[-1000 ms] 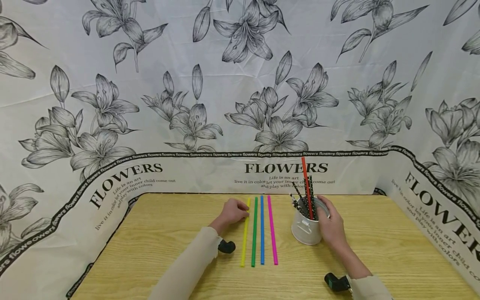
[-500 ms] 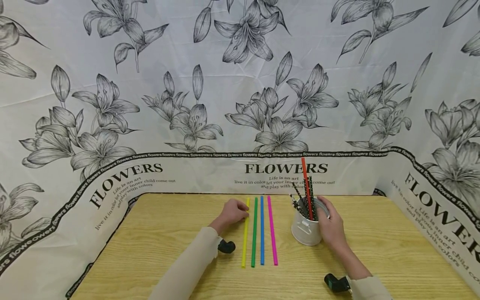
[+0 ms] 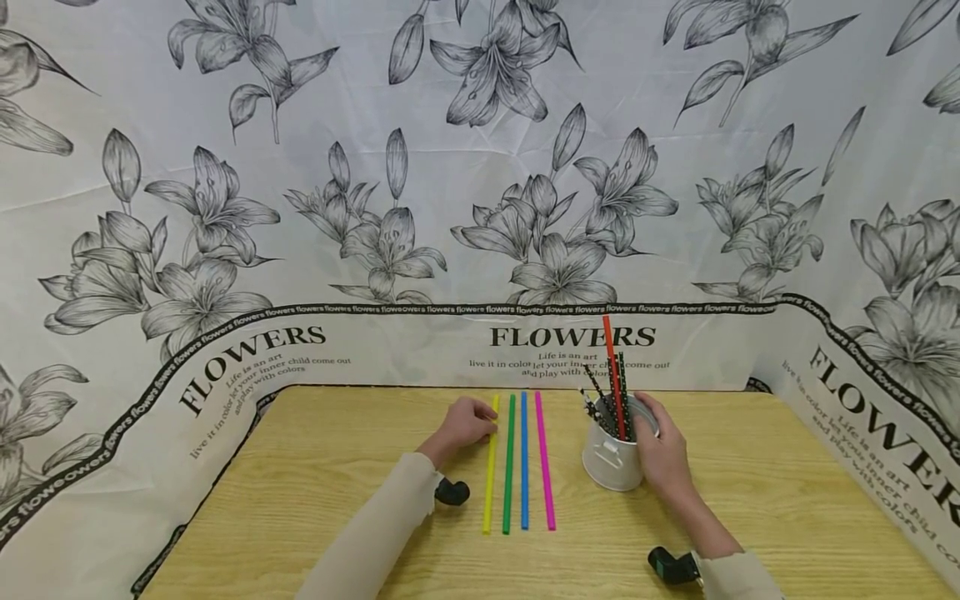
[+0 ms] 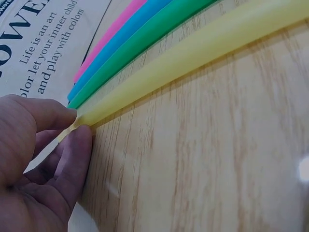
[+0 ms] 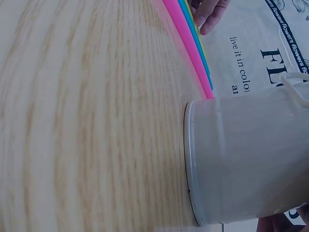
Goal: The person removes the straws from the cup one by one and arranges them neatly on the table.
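Observation:
My left hand (image 3: 465, 423) pinches a yellow straw (image 3: 490, 487) near its far end, between thumb and fingers; the pinch shows closely in the left wrist view, where the yellow straw (image 4: 174, 70) runs off to the upper right. Beside it on the table lie a green straw (image 3: 509, 467), a blue straw (image 3: 524, 467) and a pink straw (image 3: 546, 467), roughly parallel and apart. With my right hand (image 3: 663, 454) I grip the rim and side of a small white pail (image 3: 611, 467). A red straw (image 3: 615, 375) and several black dotted straws (image 3: 623, 383) stand in the pail.
The wood-grain table (image 3: 315, 483) reaches back to a white cloth (image 3: 420, 350) printed with flowers and lettering, which also rises at both sides. Dark wrist devices sit by the left cuff (image 3: 452, 492) and the right cuff (image 3: 672, 565).

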A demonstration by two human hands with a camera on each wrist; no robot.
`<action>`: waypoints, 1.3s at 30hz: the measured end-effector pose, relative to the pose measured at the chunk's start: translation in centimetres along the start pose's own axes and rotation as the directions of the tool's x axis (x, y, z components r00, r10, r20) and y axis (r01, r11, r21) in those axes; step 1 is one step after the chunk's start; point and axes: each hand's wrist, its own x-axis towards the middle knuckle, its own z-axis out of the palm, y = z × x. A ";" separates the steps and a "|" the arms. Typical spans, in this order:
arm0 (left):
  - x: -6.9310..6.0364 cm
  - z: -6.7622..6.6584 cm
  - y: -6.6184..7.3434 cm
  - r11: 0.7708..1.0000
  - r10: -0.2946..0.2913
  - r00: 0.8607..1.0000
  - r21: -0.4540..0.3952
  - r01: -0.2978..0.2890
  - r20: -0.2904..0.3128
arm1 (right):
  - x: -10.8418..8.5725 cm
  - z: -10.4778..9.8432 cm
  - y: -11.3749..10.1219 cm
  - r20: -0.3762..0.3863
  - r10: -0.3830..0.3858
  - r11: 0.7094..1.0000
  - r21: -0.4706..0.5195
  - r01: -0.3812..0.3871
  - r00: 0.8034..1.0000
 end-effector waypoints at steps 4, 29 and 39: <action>-0.1 -0.1 -0.1 1.000 0.025 1.000 0.001 -0.025 0.008 | 0.1 0.1 0.2 -0.009 -0.004 1.000 -0.003 0.004 1.000; 1.6 -0.5 4.7 0.945 0.199 0.979 0.273 -0.182 -0.036 | 0.1 0.1 0.5 -0.001 -0.003 1.000 -0.002 0.003 1.000; 2.9 1.4 12.2 0.936 0.291 0.955 0.188 -0.298 0.063 | 0.1 0.1 0.4 -0.001 -0.004 1.000 -0.015 0.004 1.000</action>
